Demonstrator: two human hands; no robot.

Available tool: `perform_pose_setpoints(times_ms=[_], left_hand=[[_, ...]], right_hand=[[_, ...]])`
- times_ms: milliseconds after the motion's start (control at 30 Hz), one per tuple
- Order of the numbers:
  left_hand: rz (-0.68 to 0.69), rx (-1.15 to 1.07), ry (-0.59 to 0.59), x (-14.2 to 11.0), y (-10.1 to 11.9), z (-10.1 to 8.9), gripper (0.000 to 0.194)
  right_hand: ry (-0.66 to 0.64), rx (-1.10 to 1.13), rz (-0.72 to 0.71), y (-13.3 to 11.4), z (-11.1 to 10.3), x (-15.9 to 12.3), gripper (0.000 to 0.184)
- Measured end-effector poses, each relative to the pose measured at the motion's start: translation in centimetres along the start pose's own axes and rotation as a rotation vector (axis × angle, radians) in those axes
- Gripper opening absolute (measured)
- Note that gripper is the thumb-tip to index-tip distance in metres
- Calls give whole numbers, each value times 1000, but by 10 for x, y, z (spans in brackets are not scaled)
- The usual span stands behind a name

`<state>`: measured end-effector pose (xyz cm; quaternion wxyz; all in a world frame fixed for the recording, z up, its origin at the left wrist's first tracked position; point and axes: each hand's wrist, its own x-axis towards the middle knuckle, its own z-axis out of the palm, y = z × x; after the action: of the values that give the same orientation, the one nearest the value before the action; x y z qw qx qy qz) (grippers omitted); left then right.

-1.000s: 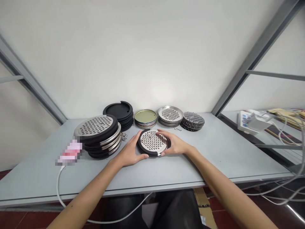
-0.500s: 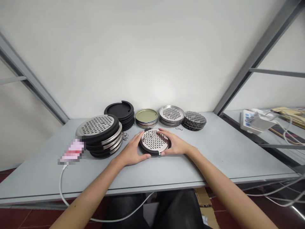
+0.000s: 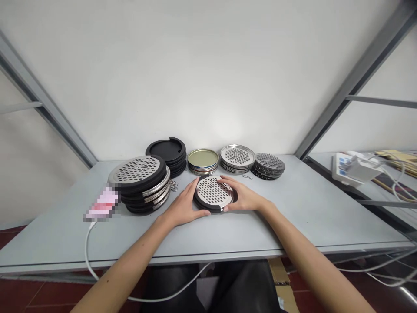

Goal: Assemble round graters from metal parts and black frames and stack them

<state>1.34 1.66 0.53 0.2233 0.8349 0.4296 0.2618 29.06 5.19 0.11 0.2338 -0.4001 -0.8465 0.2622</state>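
A round grater (image 3: 213, 191) lies flat on the grey table, its perforated metal face up and a black rim around much of its edge. My left hand (image 3: 187, 204) grips its left side, thumb at the near edge and fingers along the far left. From the right, my right hand (image 3: 243, 196) clasps the opposite edge, with fingertips over the metal face and the thumb at the near rim. Behind it stand a stack of gold-toned round lids (image 3: 203, 159), a stack of silver grater discs (image 3: 237, 156) and several darker grater discs (image 3: 269, 164).
To the left rises a stack of black-rimmed round graters (image 3: 140, 171), with metal clips (image 3: 173, 186) beside it. Black round holders (image 3: 167, 151) are piled behind. A blurred-out phone-like object (image 3: 102, 204) trails a white cable. A small hook (image 3: 247, 176) lies near the discs; a power strip (image 3: 350, 169) sits far right.
The view has shifted slightly, so everything appears a little further right. Both hands keep the same hold around the round grater.
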Motion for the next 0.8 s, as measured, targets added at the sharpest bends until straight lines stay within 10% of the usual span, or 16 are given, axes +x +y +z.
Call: perform_pose_setpoints(times_ms=[800], left_hand=[[-16, 56, 56, 0, -6, 2, 102]], right_hand=[[48, 15, -19, 5, 1, 2, 104]])
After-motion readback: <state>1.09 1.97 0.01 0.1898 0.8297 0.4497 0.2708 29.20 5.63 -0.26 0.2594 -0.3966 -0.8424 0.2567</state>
